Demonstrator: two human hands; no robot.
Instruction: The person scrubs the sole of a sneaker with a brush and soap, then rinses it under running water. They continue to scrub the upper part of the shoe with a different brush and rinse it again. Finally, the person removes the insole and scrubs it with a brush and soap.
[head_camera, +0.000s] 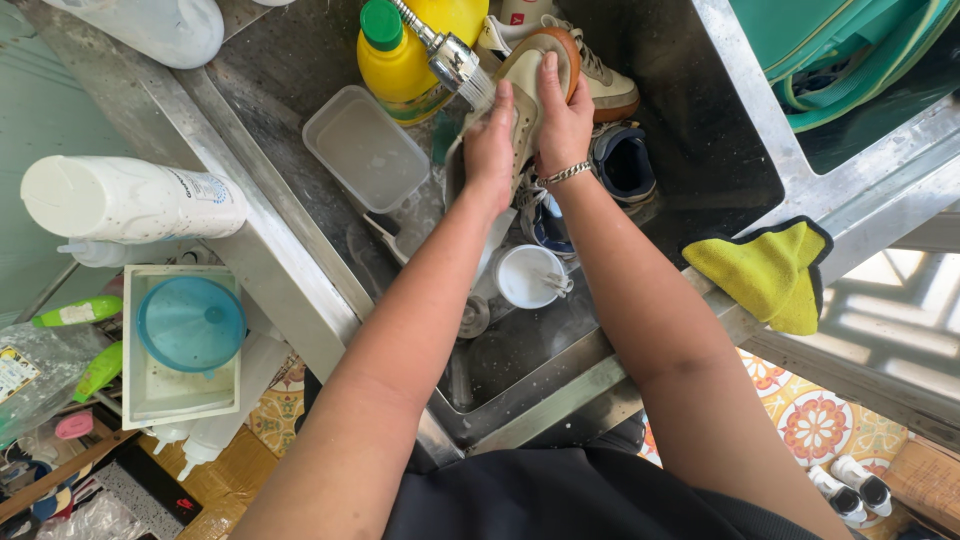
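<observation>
Shoe mostly hidden under both hands; left hand and right hand cover its upper, only sole edge and toe show. Second shoe cut by top edge. Dark shoe partly behind right wrist. Yellow bottle cut at top, faucet base out of frame. Teal bag cut by top and right edges. White cup contents unclear. Items at lower left blurred.
</observation>
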